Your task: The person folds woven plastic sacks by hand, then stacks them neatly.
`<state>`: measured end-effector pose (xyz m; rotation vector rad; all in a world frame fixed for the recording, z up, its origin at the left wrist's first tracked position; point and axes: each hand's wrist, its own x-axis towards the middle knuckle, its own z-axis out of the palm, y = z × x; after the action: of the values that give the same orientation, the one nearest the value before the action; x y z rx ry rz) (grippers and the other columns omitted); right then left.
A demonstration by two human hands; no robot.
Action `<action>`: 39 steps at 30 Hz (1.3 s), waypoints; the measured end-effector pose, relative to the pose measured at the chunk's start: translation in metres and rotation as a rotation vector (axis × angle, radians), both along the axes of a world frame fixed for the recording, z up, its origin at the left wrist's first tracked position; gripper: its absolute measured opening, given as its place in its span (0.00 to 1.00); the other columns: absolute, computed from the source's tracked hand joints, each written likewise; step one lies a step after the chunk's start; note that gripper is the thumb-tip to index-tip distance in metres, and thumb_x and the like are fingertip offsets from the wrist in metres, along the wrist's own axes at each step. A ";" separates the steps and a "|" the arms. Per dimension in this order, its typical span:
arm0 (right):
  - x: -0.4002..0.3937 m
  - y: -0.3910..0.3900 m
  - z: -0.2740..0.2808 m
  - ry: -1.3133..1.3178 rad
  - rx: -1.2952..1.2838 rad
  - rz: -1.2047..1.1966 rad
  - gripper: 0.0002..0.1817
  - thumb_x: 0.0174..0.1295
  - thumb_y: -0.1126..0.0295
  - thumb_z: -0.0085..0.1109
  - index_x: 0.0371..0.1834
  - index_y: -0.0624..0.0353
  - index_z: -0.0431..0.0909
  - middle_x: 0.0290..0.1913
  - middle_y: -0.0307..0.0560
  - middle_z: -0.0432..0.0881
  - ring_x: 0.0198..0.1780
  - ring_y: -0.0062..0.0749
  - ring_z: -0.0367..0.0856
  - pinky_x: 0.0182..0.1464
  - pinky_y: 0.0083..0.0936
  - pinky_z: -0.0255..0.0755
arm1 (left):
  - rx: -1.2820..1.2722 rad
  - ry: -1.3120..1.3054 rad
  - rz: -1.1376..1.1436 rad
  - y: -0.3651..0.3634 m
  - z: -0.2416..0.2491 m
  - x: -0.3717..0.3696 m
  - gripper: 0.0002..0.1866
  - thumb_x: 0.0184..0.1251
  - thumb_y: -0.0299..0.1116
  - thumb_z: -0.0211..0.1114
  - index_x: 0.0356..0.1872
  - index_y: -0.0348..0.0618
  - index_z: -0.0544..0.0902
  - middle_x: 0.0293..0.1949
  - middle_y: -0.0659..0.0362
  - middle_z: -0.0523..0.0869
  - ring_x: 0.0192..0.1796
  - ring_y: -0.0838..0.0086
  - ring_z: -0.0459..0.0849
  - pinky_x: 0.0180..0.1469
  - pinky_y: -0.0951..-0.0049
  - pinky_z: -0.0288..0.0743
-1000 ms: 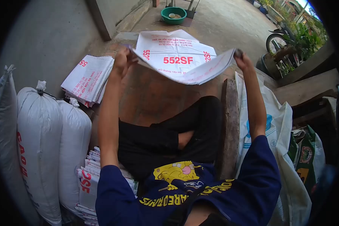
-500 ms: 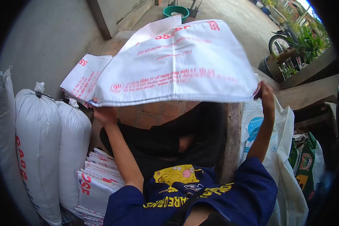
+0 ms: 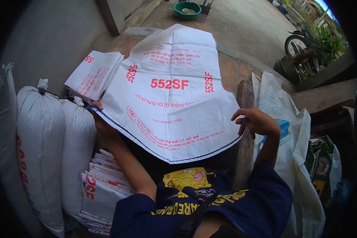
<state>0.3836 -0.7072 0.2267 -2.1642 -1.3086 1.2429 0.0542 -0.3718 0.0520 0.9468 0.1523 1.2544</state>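
Observation:
A large white woven sack (image 3: 154, 103) with red "552SF" print lies spread over my lap and the brick floor, its dark-stitched edge towards me. My left hand (image 3: 103, 123) is closed on the sack's near left corner, thumb on top. At the near right edge is my right hand (image 3: 260, 121), its fingers apart and bent, fingertips right at the sack's border and not gripping it. Beyond my left hand lies a stack of folded white sacks (image 3: 93, 75). Another stack of folded sacks (image 3: 103, 194) sits beside my left hip.
Full, tied white sacks (image 3: 39, 131) stand along the left wall. To my right are a wooden beam (image 3: 245, 119), a large white plastic bag (image 3: 297, 166) and a green bag (image 3: 323, 162). Ahead is a green basin (image 3: 187, 16); a motorbike (image 3: 295, 43) stands far right.
The sack has come down from being held up and stretched between both hands; it now lies flatter with its large print showing. My right hand has let go of its corner and moved lower.

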 end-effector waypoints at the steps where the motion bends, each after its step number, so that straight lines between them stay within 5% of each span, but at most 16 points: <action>1: 0.002 0.006 -0.006 0.012 -0.051 0.006 0.09 0.70 0.74 0.50 0.50 0.63 0.75 0.29 0.50 0.87 0.15 0.27 0.79 0.18 0.22 0.73 | -0.050 -0.069 -0.080 -0.005 0.008 0.006 0.15 0.76 0.48 0.48 0.39 0.47 0.71 0.61 0.42 0.72 0.64 0.56 0.70 0.65 0.58 0.63; 5: 0.023 0.023 -0.063 -0.223 -0.023 -0.152 0.13 0.67 0.67 0.58 0.50 0.63 0.77 0.24 0.49 0.83 0.20 0.30 0.81 0.23 0.25 0.73 | -0.078 -0.080 -0.122 0.015 -0.021 -0.002 0.15 0.76 0.45 0.47 0.34 0.47 0.69 0.47 0.45 0.78 0.52 0.61 0.76 0.60 0.64 0.68; 9: 0.038 0.011 -0.104 -0.515 0.163 -0.258 0.19 0.48 0.63 0.75 0.36 0.65 0.78 0.24 0.53 0.80 0.25 0.36 0.79 0.32 0.31 0.72 | -0.287 -0.066 -0.161 -0.005 0.001 -0.005 0.17 0.74 0.46 0.50 0.27 0.49 0.65 0.31 0.56 0.76 0.42 0.67 0.77 0.54 0.66 0.71; 10: 0.047 0.006 -0.116 -0.483 0.252 -0.326 0.16 0.44 0.69 0.75 0.31 0.64 0.76 0.23 0.46 0.76 0.25 0.28 0.73 0.30 0.25 0.68 | -0.492 0.026 -0.016 -0.015 0.015 -0.001 0.16 0.70 0.38 0.59 0.25 0.51 0.62 0.29 0.60 0.75 0.38 0.71 0.77 0.49 0.68 0.73; 13: 0.096 -0.001 -0.152 -0.227 0.476 -0.518 0.12 0.47 0.75 0.71 0.28 0.61 0.74 0.23 0.34 0.69 0.24 0.17 0.67 0.28 0.19 0.61 | -0.465 0.436 0.198 -0.002 -0.011 -0.010 0.18 0.63 0.27 0.66 0.26 0.52 0.62 0.30 0.62 0.76 0.36 0.73 0.78 0.45 0.71 0.74; 14: 0.101 0.004 -0.143 -0.188 0.651 -0.639 0.10 0.49 0.78 0.68 0.28 0.60 0.73 0.23 0.31 0.67 0.25 0.14 0.64 0.28 0.17 0.58 | -0.524 0.338 0.198 -0.006 0.003 -0.002 0.19 0.57 0.18 0.68 0.27 0.51 0.64 0.30 0.63 0.76 0.34 0.73 0.79 0.42 0.73 0.75; 17: 0.100 0.006 -0.081 -0.247 1.240 -0.905 0.10 0.54 0.82 0.63 0.27 0.56 0.71 0.25 0.27 0.64 0.26 0.11 0.60 0.28 0.13 0.54 | -0.392 0.322 0.364 0.007 0.005 0.016 0.16 0.58 0.17 0.66 0.29 0.50 0.67 0.32 0.63 0.77 0.36 0.73 0.80 0.44 0.73 0.75; 21: 0.056 -0.036 -0.007 -0.847 1.592 -0.997 0.09 0.55 0.83 0.61 0.28 0.58 0.71 0.27 0.29 0.67 0.27 0.12 0.59 0.30 0.11 0.56 | -0.450 0.252 0.475 0.018 0.000 0.024 0.10 0.59 0.16 0.63 0.35 0.43 0.74 0.36 0.60 0.79 0.38 0.72 0.80 0.45 0.72 0.76; 24: 0.026 -0.066 -0.007 -0.999 1.236 -1.072 0.08 0.54 0.85 0.57 0.32 0.59 0.73 0.24 0.30 0.64 0.24 0.13 0.57 0.28 0.13 0.54 | -0.542 0.185 0.476 0.011 -0.028 0.012 0.08 0.62 0.21 0.62 0.40 0.41 0.74 0.40 0.58 0.79 0.43 0.69 0.80 0.48 0.67 0.76; 26: 0.021 -0.089 -0.004 -0.888 0.499 -0.793 0.12 0.49 0.85 0.55 0.37 0.60 0.75 0.19 0.37 0.68 0.22 0.18 0.64 0.26 0.20 0.60 | -0.546 0.172 0.504 0.000 -0.024 0.014 0.10 0.64 0.26 0.61 0.45 0.42 0.74 0.43 0.56 0.78 0.45 0.67 0.79 0.49 0.65 0.75; 28: 0.023 -0.106 -0.029 -0.601 0.080 -0.498 0.18 0.48 0.80 0.63 0.46 0.60 0.79 0.22 0.52 0.77 0.25 0.39 0.78 0.32 0.35 0.72 | -0.458 0.176 0.523 -0.003 0.002 0.017 0.10 0.64 0.26 0.62 0.44 0.42 0.74 0.43 0.56 0.78 0.46 0.67 0.78 0.51 0.65 0.73; 29: 0.024 -0.112 -0.043 -0.571 -0.044 -0.338 0.21 0.49 0.75 0.69 0.49 0.58 0.80 0.24 0.48 0.79 0.25 0.34 0.78 0.33 0.28 0.72 | -0.362 0.167 0.555 -0.004 0.026 0.022 0.10 0.64 0.26 0.62 0.44 0.43 0.73 0.44 0.57 0.77 0.47 0.66 0.78 0.52 0.64 0.72; 34: -0.002 -0.058 -0.028 -0.599 0.010 -0.368 0.26 0.47 0.63 0.75 0.52 0.56 0.81 0.29 0.51 0.85 0.34 0.44 0.84 0.39 0.36 0.74 | 0.131 0.023 0.280 -0.006 0.131 0.045 0.15 0.58 0.24 0.64 0.42 0.47 0.68 0.33 0.61 0.74 0.45 0.69 0.73 0.56 0.67 0.65; 36: -0.003 -0.031 -0.050 -0.696 0.260 -0.226 0.29 0.50 0.60 0.74 0.56 0.55 0.79 0.47 0.54 0.83 0.43 0.45 0.84 0.47 0.38 0.75 | 0.303 -0.293 -0.091 -0.029 0.164 0.076 0.18 0.54 0.22 0.60 0.39 0.50 0.62 0.27 0.60 0.70 0.40 0.69 0.72 0.52 0.64 0.67; 37: -0.007 -0.009 -0.050 -0.509 0.141 -0.206 0.36 0.50 0.58 0.74 0.63 0.54 0.72 0.61 0.56 0.74 0.54 0.49 0.79 0.55 0.41 0.72 | 0.340 -0.365 -0.234 -0.041 0.176 0.089 0.18 0.54 0.22 0.60 0.38 0.50 0.60 0.25 0.60 0.68 0.37 0.69 0.70 0.50 0.63 0.68; 39: 0.007 0.009 -0.108 -0.473 0.551 0.188 0.46 0.49 0.48 0.73 0.68 0.59 0.64 0.64 0.57 0.70 0.68 0.53 0.64 0.66 0.39 0.63 | 0.339 -0.311 -0.382 -0.083 0.189 0.116 0.19 0.53 0.21 0.60 0.37 0.50 0.59 0.27 0.58 0.70 0.37 0.70 0.70 0.46 0.65 0.70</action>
<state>0.3909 -0.6986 0.1187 -2.0054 -1.8096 0.3387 0.1703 -0.4544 0.2408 0.9966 -0.4794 1.0686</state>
